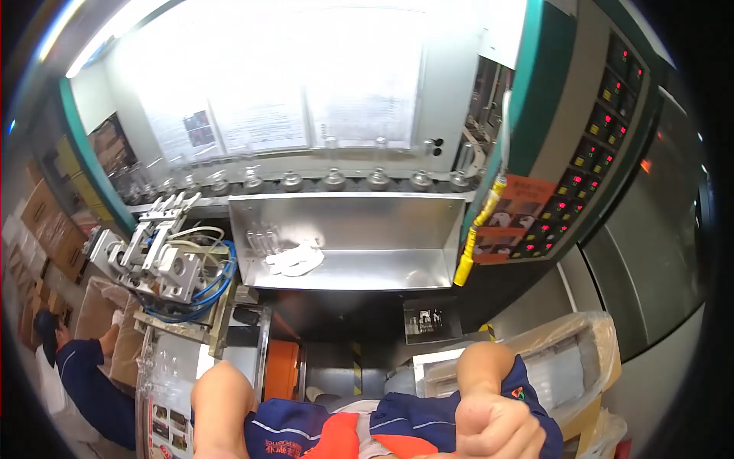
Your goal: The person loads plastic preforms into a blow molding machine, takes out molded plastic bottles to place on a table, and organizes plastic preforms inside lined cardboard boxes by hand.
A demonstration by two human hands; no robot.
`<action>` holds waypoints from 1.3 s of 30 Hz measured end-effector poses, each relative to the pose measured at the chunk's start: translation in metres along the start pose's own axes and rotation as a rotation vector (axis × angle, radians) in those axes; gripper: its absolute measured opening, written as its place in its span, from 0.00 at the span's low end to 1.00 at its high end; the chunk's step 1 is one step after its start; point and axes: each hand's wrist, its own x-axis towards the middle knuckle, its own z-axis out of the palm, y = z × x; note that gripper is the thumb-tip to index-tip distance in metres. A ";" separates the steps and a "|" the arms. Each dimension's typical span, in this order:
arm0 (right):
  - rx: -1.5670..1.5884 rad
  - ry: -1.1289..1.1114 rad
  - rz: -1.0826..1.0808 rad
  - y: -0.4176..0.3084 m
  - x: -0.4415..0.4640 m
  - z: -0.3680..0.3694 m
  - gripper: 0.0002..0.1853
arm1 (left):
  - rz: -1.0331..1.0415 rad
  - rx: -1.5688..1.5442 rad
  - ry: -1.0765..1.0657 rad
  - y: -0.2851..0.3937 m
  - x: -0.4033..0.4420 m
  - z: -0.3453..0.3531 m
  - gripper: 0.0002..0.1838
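Note:
My right hand (498,425) is drawn up close to my body at the lower right, its fingers curled closed. Whatever it may hold is hidden inside the fingers. Of my left arm (220,405), only the bent elbow and forearm show; the hand lies below the picture. Ahead, a steel trough (367,268) holds a few clear glass pieces (264,241) and a crumpled white glove or cloth (297,258). Behind it runs a line of round metal holders (334,180), several with clear glass pieces standing on them. Both arms are well apart from the trough.
A pneumatic device (172,264) with blue hoses stands left of the trough. A yellow-wrapped rod (478,233) hangs at its right. A plastic-lined box (596,359) sits beside my right arm. Control displays (585,168) line the right panel. Another person's sleeve (88,375) shows far left.

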 end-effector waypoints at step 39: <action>-1.419 -0.152 1.511 0.295 -0.268 -0.009 0.29 | -1.261 1.107 -0.930 -0.099 -0.301 -0.193 0.26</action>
